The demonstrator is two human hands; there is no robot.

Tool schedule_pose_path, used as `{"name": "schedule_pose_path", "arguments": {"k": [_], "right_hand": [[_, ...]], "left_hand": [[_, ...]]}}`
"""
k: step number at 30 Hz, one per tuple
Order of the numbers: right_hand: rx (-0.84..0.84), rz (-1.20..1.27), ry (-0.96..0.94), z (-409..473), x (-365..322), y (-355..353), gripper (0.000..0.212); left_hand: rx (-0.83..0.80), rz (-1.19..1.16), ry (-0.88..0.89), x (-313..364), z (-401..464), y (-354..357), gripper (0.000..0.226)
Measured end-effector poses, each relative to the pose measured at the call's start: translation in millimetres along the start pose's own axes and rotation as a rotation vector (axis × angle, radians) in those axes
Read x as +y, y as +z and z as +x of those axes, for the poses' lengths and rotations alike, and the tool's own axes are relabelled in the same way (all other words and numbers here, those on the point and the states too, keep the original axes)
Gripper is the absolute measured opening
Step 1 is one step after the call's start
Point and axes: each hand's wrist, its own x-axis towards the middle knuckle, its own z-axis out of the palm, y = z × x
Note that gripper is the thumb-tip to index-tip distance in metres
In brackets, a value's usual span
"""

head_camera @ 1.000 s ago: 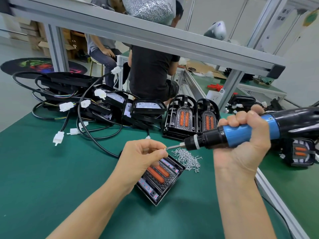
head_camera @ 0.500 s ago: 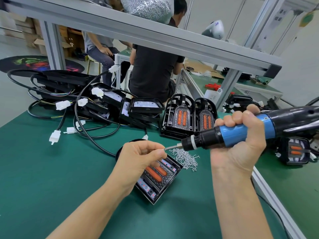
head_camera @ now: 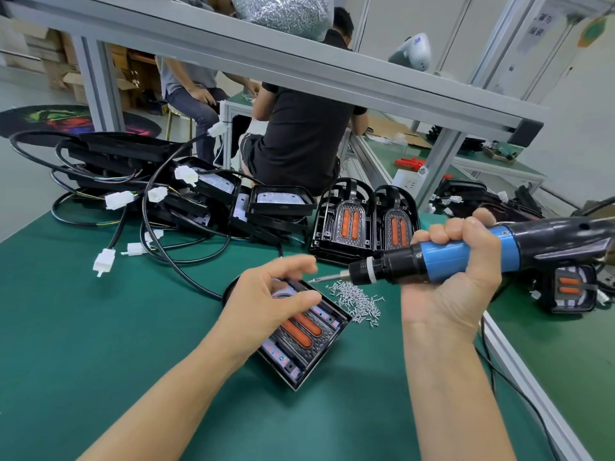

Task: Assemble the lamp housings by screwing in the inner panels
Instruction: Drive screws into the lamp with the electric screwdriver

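A black lamp housing [head_camera: 311, 344] with an inner panel of two orange strips lies flat on the green mat [head_camera: 100, 344]. My left hand [head_camera: 266, 294] hovers over its far end, fingers loosely spread and thumb across the panel, holding nothing that I can see. My right hand [head_camera: 456, 287] grips a blue and black electric screwdriver [head_camera: 442, 254] held level. Its bit [head_camera: 324, 278] points left and ends just off my left fingertips. A heap of small silver screws [head_camera: 357, 299] lies right of the housing.
Two housings [head_camera: 352, 221] stand upright behind the screws. A tangle of black housings, cables and white connectors [head_camera: 166, 201] fills the back left. Another lamp [head_camera: 572, 287] lies at the right beyond the aluminium rail [head_camera: 532, 377]. An aluminium beam [head_camera: 299, 61] runs overhead, with people seated behind.
My left hand has let go of its pinch at the bit tip and its fingers have spread over the housing. The screwdriver stays in place.
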Motion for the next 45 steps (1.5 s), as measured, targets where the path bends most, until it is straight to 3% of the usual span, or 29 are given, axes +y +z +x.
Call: {"name": "schedule_pose_path", "arguments": {"k": [2,4,7,9,12,15,17,24,28,45], "right_hand": [[0.001,-0.015,-0.001,3,-2,-6,0.02],[-0.025,-0.07,-0.012,6,-5,-12,0.021],[-0.074,-0.193,-0.05,7,-5,-23,0.024],[-0.093,-0.257,-0.064,7,-3,-30,0.025],[-0.113,-0.315,-0.072,6,2,-38,0.027],[-0.122,-0.352,-0.076,7,7,-44,0.027],[-0.116,-0.378,-0.08,8,9,-46,0.028],[-0.129,-0.415,-0.077,9,13,-50,0.029],[-0.132,-0.436,-0.081,9,14,-50,0.029],[-0.208,-0.443,-0.075,5,14,-49,0.037]], "left_hand": [[0.12,0.139,0.004,-7,7,-17,0.046],[0.211,0.398,-0.106,-13,15,-38,0.052],[0.123,0.77,-0.381,-26,22,-52,0.076],[0.108,0.903,-0.457,-31,26,-49,0.074],[0.17,0.878,-0.446,-34,32,-49,0.059],[0.109,0.813,-0.491,-29,33,-49,0.097],[0.093,0.791,-0.502,-26,33,-45,0.107],[0.181,0.719,-0.437,-31,31,-41,0.092],[0.172,0.662,-0.385,-32,32,-39,0.1],[0.224,0.587,-0.281,-39,35,-32,0.088]]}}
